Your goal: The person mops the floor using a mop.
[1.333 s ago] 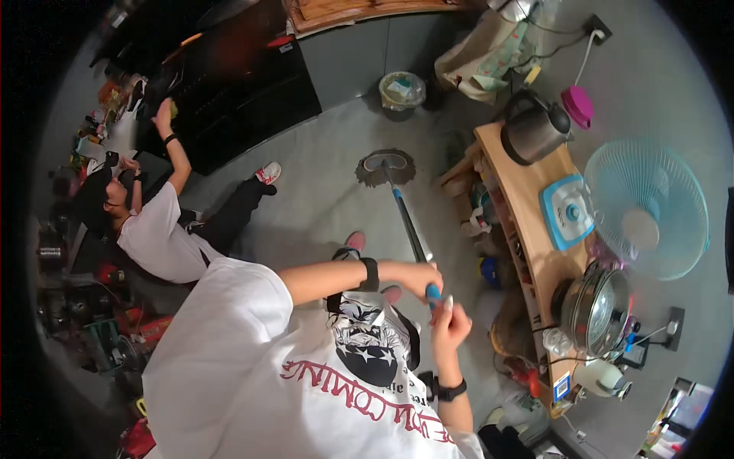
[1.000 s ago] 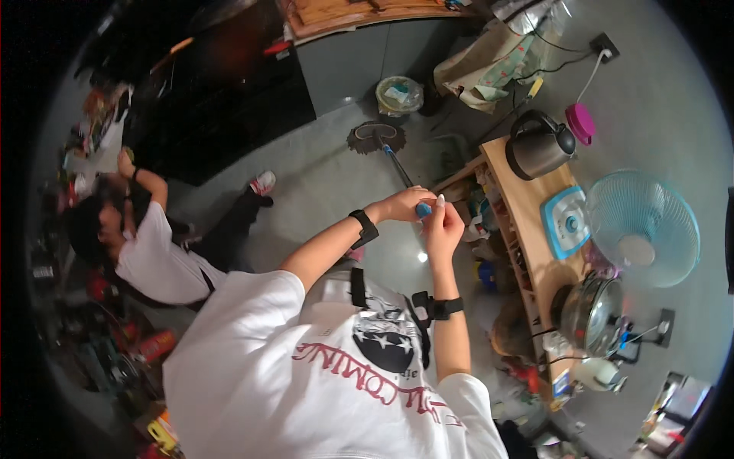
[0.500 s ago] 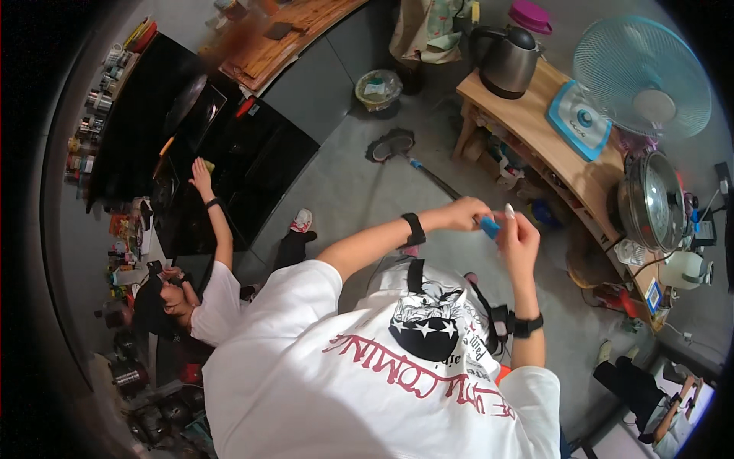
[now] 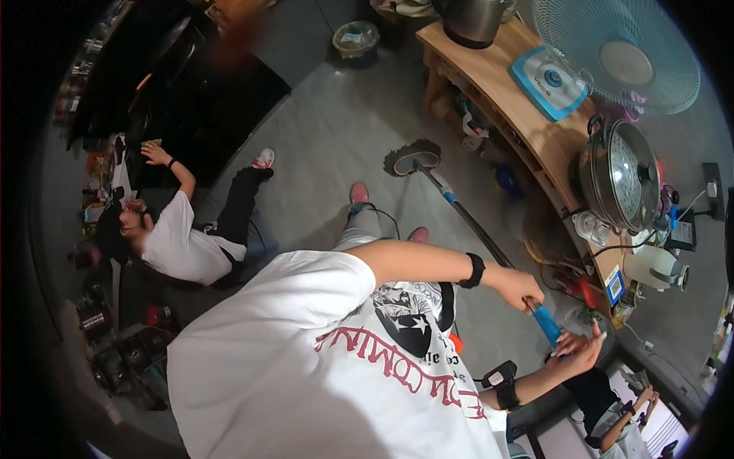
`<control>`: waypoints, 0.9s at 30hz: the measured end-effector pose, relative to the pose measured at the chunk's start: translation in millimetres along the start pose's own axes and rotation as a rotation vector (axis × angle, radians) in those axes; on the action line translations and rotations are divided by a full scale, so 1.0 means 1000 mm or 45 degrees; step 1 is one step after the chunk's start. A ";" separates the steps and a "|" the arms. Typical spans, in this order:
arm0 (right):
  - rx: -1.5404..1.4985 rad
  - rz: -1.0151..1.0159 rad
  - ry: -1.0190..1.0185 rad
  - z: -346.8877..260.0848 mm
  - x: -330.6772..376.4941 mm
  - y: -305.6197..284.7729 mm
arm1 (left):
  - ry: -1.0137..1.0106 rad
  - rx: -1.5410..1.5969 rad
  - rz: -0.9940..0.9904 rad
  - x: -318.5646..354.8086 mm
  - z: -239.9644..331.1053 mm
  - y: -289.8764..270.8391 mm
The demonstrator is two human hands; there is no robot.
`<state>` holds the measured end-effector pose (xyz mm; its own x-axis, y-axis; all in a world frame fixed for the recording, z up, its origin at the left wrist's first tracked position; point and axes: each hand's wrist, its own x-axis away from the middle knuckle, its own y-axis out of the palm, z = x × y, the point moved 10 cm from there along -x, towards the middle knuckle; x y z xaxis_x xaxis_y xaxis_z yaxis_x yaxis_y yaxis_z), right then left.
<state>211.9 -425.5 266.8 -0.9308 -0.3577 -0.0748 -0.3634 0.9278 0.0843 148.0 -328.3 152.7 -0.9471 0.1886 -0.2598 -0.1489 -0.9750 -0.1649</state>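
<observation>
My left hand [image 4: 520,289] is wrapped round the dark pole of a dust mop [image 4: 483,229], just below its blue end grip. My right hand [image 4: 579,349] is closed on the far end of that blue grip, with a finger or thumb sticking out. The pole slants away to the upper left, down to the floor. There the fluffy dark mop head [image 4: 413,157] lies flat, ahead of my pink shoes [image 4: 358,192] and beside the wooden table.
A wooden table [image 4: 489,69] along the right bears a kettle, fan, blue-white appliance and lidded steamer [image 4: 623,172]. A lined bin [image 4: 356,40] stands ahead. At left, a person [image 4: 180,237] reaches over the black counter. Another person [image 4: 627,428] is at lower right.
Both hands have moved right and nearer, drawing the mop head back from the bin toward my feet. The view has shifted, and more of the pole shows.
</observation>
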 end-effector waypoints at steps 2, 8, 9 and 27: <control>0.176 0.447 -0.092 -0.017 0.007 -0.049 | 0.005 0.010 0.017 -0.014 -0.004 0.024; 0.752 1.107 -0.239 -0.018 0.048 -0.086 | -0.179 -0.214 0.002 -0.014 -0.044 0.058; 0.710 1.181 -0.253 -0.015 0.053 -0.092 | -0.224 -0.211 -0.030 -0.014 -0.048 0.061; 0.629 0.125 -0.189 0.075 -0.052 0.213 | -0.658 -0.507 0.776 0.134 -0.078 -0.211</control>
<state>185.8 -201.1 213.7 -0.9309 -0.2813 -0.2331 -0.1798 0.9082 -0.3780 74.9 -88.6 78.2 -0.8536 -0.5197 0.0352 0.4412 -0.7573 -0.4815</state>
